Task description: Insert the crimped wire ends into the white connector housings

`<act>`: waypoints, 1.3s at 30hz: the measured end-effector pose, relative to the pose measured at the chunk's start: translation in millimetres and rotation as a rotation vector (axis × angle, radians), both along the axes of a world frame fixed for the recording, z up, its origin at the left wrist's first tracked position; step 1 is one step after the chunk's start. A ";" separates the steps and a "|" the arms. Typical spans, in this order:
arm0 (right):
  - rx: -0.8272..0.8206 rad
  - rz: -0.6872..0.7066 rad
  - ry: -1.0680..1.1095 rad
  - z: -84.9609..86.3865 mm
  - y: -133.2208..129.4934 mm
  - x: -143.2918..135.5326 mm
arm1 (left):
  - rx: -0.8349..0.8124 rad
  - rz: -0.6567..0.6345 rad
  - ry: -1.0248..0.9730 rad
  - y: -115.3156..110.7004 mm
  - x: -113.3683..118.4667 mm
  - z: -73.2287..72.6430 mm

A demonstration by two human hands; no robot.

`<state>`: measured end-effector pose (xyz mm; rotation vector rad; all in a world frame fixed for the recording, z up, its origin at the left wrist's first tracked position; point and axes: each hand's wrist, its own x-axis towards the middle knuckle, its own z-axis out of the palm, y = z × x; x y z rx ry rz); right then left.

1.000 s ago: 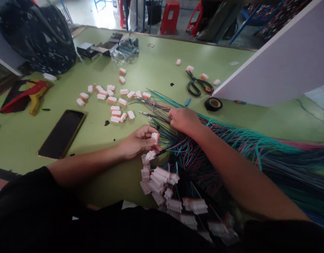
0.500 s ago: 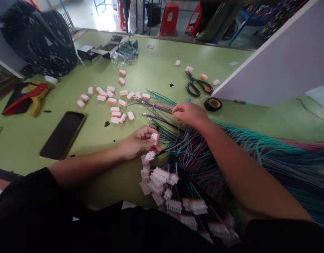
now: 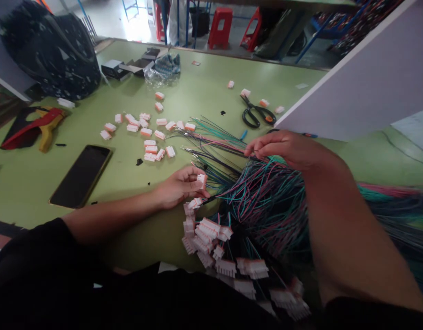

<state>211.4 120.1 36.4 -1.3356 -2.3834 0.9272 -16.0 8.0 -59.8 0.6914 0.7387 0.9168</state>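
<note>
Between its thumb and fingers my left hand [image 3: 184, 185] grips a small white connector housing [image 3: 201, 180], slots facing up. My right hand [image 3: 283, 147] is over the wire bundle [image 3: 266, 197], its fingers drawn together at the wires; whether a wire is pinched in them is hidden. The bundle is green, pink, black and grey, with loose terminal-tipped wire ends [image 3: 194, 137] fanned out to the left. Below my left hand hangs a cluster of wired white connectors [image 3: 208, 229]. Several loose white-and-orange connector housings [image 3: 150, 149] lie scattered left of the wire ends.
Black-handled scissors [image 3: 254, 114] rest beyond the wires, near a pale partition [image 3: 352, 87]. A phone [image 3: 81, 176] and a red-yellow tool [image 3: 39, 126] lie on the left. At the back are a dark patterned bag [image 3: 53, 55] and an open small box [image 3: 136, 66].
My right hand has moved right along the wires, away from the terminal ends, and now covers the black tape roll. My left hand stays in place with the connector housing.
</note>
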 end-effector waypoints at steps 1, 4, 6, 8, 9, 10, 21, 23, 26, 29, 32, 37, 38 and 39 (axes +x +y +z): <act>-0.117 0.021 0.137 -1.1 -1.4 1.2 | 0.002 -0.002 -0.001 0.1 -0.1 -0.2; -0.391 0.003 0.335 -9.9 -4.4 -9.8 | 0.003 -0.001 -0.001 0.3 -0.4 -0.6; -0.340 -0.030 0.229 -17.6 -4.1 -24.3 | 0.005 0.000 0.000 0.2 -0.5 -0.7; -0.134 -0.057 -0.044 -23.9 -1.5 -36.8 | 0.004 -0.001 0.002 0.1 -0.5 -0.5; 0.001 -0.083 -0.209 -25.6 0.5 -40.3 | 0.004 -0.001 0.003 0.0 -0.4 -0.3; 0.132 -0.122 -0.363 -25.9 2.7 -41.2 | 0.003 -0.002 0.005 -0.1 -0.4 -0.1; -0.006 0.066 -0.008 21.1 -32.7 -30.8 | 0.017 0.012 -0.038 0.8 -0.2 -2.5; 0.034 0.133 0.091 19.3 -47.1 -48.8 | 0.017 0.032 -0.052 1.1 0.2 -2.2; 0.109 0.217 0.162 10.0 -61.0 -69.5 | 0.008 0.058 -0.070 1.4 1.3 0.0; 0.199 0.217 0.117 -5.8 -65.6 -71.3 | -0.014 0.058 -0.078 1.4 1.6 2.5; 0.244 0.147 0.061 -25.6 -66.3 -60.9 | -0.030 0.042 -0.075 1.6 0.8 3.3; 0.251 0.069 0.057 -48.5 -69.0 -52.3 | -0.031 0.030 -0.080 2.4 -1.1 1.0; 0.259 0.071 0.060 -50.1 -69.8 -52.9 | -0.028 0.028 -0.081 2.5 -1.3 0.5; 0.266 0.079 0.060 -50.9 -70.4 -53.9 | -0.026 0.027 -0.080 2.5 -1.4 0.1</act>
